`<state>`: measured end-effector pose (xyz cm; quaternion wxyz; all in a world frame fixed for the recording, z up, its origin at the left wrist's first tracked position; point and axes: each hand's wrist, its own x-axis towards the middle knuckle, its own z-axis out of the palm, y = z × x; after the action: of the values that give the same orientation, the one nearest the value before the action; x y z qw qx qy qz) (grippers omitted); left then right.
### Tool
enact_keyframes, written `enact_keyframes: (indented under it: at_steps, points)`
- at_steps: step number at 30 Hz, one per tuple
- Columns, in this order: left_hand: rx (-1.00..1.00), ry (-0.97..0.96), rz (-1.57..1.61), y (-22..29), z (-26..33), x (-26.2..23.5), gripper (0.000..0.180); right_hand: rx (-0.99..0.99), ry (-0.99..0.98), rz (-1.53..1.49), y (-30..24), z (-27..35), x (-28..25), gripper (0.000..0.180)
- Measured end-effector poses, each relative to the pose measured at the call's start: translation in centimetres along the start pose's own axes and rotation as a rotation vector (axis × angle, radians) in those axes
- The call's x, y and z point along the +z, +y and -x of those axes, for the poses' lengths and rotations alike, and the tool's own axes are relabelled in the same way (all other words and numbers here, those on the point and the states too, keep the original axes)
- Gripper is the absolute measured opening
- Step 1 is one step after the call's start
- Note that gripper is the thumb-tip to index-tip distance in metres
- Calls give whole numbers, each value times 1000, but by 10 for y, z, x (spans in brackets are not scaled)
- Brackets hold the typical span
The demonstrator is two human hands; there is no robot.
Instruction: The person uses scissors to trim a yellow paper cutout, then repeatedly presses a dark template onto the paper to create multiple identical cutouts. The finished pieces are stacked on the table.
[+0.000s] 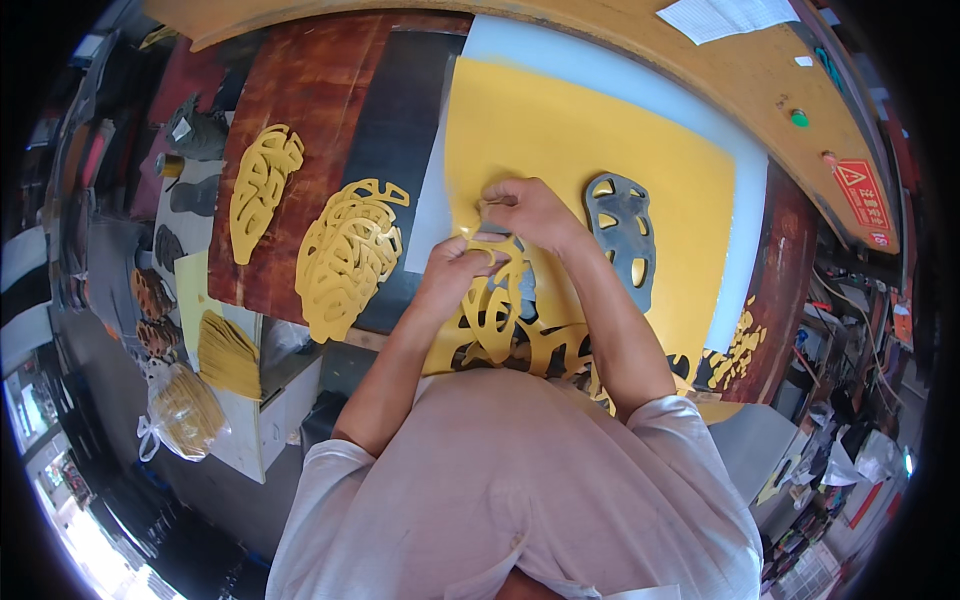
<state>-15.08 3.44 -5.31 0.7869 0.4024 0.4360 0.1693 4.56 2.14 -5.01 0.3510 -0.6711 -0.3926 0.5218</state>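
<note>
My left hand is closed in a pinch on a yellow cut-out piece, a long flat shape with several holes that hangs toward me. Close beside it, my right hand has its fingers curled together above the piece's upper end. What those fingers hold is hidden. Partly covered by the piece and my hands is a grey cutting die. A second grey die with several openings lies farther right on the yellow sheet. Along the near edge, the sheet has cut-out holes.
Left of the sheet, a large pile of yellow cut-outs and a smaller one lie on the reddish-brown board. Small yellow scraps gather at the right. An orange machine beam crosses the far side. A bagged bundle stands lower left.
</note>
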Motion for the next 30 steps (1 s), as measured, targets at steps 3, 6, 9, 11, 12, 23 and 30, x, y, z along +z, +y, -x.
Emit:
enact_keyframes:
  at_steps: [3,6,9,11,12,23,30]
  points:
    - [-88,-14,-479,25,19,-3,31,-7,-46,26,11,-3,5,25]
    - [-143,43,-880,46,39,-20,37,6,6,64,16,2,13,23]
    - [160,294,-879,51,18,-37,43,-14,63,82,16,7,18,22]
    - [318,360,-732,51,-21,-45,47,-9,53,107,15,10,18,20]
    - [270,352,-675,47,-35,-47,50,16,30,120,16,11,18,19]
    - [98,497,-1052,52,-68,-34,51,-68,166,123,23,24,34,19]
    - [5,233,-859,69,-86,-41,56,-58,172,13,23,25,34,22]
